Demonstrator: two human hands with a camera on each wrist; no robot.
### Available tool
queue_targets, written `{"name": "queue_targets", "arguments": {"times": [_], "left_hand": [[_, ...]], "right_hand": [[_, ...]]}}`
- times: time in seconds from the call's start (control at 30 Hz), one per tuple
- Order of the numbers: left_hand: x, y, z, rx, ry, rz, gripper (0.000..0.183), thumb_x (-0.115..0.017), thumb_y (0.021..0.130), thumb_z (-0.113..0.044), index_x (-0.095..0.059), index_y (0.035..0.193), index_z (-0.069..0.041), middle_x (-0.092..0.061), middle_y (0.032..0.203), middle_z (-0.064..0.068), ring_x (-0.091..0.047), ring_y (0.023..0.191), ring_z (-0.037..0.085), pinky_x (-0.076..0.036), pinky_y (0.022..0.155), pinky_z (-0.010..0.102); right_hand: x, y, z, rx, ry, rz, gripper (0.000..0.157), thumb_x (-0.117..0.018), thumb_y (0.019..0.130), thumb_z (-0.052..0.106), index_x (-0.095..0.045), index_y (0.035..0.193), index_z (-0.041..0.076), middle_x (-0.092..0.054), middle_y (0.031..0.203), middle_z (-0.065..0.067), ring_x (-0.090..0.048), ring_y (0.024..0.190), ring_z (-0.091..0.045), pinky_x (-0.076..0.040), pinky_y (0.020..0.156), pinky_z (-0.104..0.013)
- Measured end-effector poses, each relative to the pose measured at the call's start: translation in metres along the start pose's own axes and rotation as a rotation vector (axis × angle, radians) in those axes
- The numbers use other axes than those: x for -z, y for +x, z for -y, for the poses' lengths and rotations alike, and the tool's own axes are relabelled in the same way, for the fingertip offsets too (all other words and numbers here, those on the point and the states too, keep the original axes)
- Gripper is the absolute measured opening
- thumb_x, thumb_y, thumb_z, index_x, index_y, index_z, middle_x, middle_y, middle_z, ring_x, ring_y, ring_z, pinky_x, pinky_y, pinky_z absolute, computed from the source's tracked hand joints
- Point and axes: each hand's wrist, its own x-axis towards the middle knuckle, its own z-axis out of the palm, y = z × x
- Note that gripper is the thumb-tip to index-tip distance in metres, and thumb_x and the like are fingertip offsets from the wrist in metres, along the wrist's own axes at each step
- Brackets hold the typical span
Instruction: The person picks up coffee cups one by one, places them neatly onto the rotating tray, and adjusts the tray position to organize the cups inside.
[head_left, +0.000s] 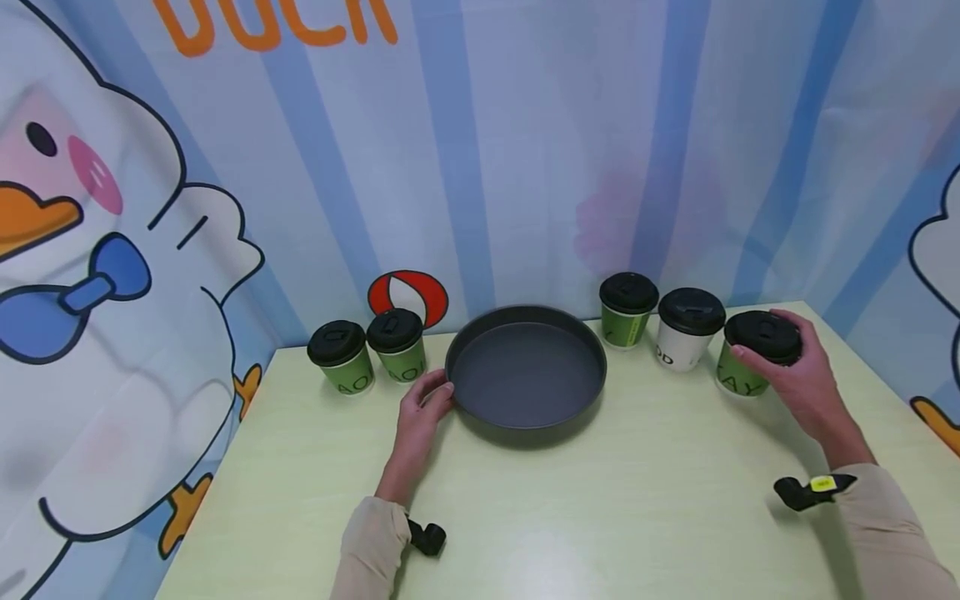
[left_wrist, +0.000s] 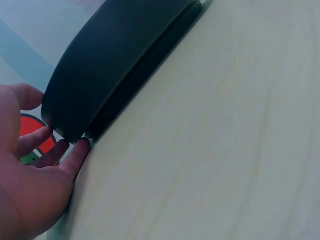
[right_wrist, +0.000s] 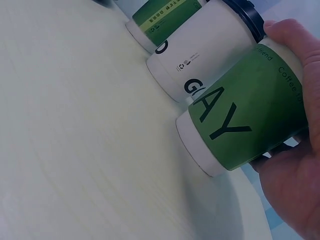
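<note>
In the left wrist view, the left hand (left_wrist: pixel 35 187) holds the dark pan (left_wrist: pixel 112 65) at its fingertips, the pale table (left_wrist: pixel 215 140) spreads to the right, and red on the backdrop (left_wrist: pixel 17 57) shows between the fingers.

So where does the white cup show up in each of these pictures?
Head view: the white cup is right of the middle, between two green cups.
Left wrist view: not in it.
Right wrist view: in the upper part, right of the middle, slanting in the picture, again between two green cups.
Shared landmark: the green cup held by the right hand, in the head and right wrist views.
</note>
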Motion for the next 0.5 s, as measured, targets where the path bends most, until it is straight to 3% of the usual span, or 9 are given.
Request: {"name": "queue_targets", "arguments": {"times": [0.13, 0.33, 0.5], "left_hand": [[0.000, -0.001, -0.001, 0.008, 0.004, 0.003, 0.044, -0.063, 0.104, -0.012, -0.053, 0.143, 0.004, -0.053, 0.143, 0.022, -0.061, 0.120, 0.020, -0.053, 0.107, 0.040], [0.001, 0.000, 0.001, 0.023, -0.006, 0.003, 0.045, -0.063, 0.103, -0.012, -0.053, 0.144, 0.004, -0.052, 0.144, 0.023, -0.061, 0.122, 0.024, -0.052, 0.109, 0.041], [0.002, 0.002, 0.001, 0.021, -0.013, 0.006, 0.043, -0.063, 0.103, -0.011, -0.055, 0.142, 0.003, -0.054, 0.142, 0.022, -0.062, 0.120, 0.023, -0.052, 0.108, 0.042]], "right_hand": [[0.001, -0.001, 0.001, -0.003, -0.011, -0.003, 0.086, -0.070, 0.100, 0.039, -0.016, 0.166, 0.029, -0.024, 0.162, -0.028, -0.030, 0.141, -0.046, -0.043, 0.095, -0.027], [0.007, -0.005, 0.005, 0.006, -0.028, -0.020, 0.082, -0.070, 0.100, 0.037, -0.021, 0.166, 0.031, -0.026, 0.160, -0.026, -0.031, 0.140, -0.044, -0.042, 0.093, -0.023], [0.015, -0.007, 0.016, 0.020, -0.042, -0.033, 0.080, -0.068, 0.101, 0.036, -0.021, 0.165, 0.035, -0.026, 0.161, -0.023, -0.030, 0.142, -0.041, -0.041, 0.103, -0.036]]}}
